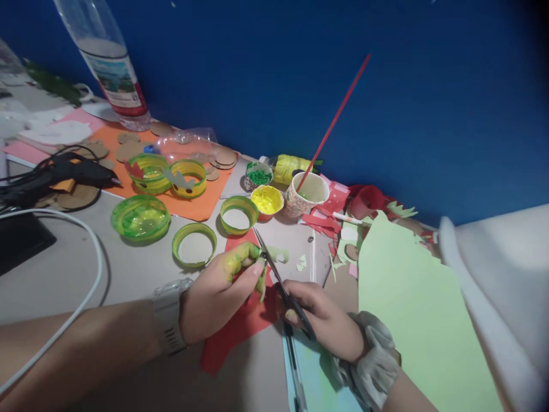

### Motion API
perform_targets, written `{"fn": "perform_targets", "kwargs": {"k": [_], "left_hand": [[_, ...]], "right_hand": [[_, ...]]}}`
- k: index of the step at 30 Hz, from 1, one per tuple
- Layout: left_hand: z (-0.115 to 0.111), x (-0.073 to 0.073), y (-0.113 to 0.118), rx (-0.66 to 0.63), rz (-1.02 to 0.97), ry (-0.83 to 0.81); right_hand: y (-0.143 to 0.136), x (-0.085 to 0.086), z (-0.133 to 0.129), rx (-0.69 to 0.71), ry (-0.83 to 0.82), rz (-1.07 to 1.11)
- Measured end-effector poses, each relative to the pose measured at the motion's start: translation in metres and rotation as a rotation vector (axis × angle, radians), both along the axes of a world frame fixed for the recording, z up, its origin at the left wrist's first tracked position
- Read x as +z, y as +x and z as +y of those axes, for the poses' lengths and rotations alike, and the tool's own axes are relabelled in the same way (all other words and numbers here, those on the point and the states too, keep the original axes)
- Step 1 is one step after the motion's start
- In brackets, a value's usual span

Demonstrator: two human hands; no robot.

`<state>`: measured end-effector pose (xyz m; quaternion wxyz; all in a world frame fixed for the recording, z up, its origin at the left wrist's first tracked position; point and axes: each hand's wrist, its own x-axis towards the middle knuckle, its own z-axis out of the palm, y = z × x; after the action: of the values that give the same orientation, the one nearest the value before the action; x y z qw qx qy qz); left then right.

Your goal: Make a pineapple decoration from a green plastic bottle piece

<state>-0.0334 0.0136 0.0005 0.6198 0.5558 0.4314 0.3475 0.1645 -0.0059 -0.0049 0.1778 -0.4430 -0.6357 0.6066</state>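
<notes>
A deep blue wall (pixel 429 103) rises behind the far edge of a pale grey table (pixel 128 274). Light is dim, darkening toward the upper right corner.

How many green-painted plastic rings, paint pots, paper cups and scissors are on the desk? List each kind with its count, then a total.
Green-painted rings: 5
Paint pots: 2
Paper cup: 1
Scissors: 1, held in the right hand
Total: 9

bottle (pixel 103 63): top cut by frame edge | red sheet (pixel 231 335): partly under hands | scissors (pixel 281 286): handles hidden in right hand (pixel 319 317)
</notes>
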Motion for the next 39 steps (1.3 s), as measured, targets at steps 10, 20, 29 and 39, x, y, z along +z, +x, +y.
{"fn": "perform_targets", "kwargs": {"k": [10,20,29,39], "left_hand": [[0.0011,0.0009,0.0,0.003,-0.013,0.0],[0.0001,-0.0022,-0.0007,0.012,-0.057,-0.02],[0.0001,-0.003,-0.0014,-0.002,-0.084,-0.035],[0.0005,-0.0047,-0.0023,-0.027,-0.053,0.015]], "right_hand": [[-0.0007,0.0001,0.0001,-0.018,0.01,-0.017],[-0.0011,0.0006,-0.0005,-0.04,-0.021,0.025],[-0.0009,0.0013,0.0,-0.003,-0.05,0.019],[0.0002,0.0003,-0.0011,0.0,-0.064,-0.006]]}}
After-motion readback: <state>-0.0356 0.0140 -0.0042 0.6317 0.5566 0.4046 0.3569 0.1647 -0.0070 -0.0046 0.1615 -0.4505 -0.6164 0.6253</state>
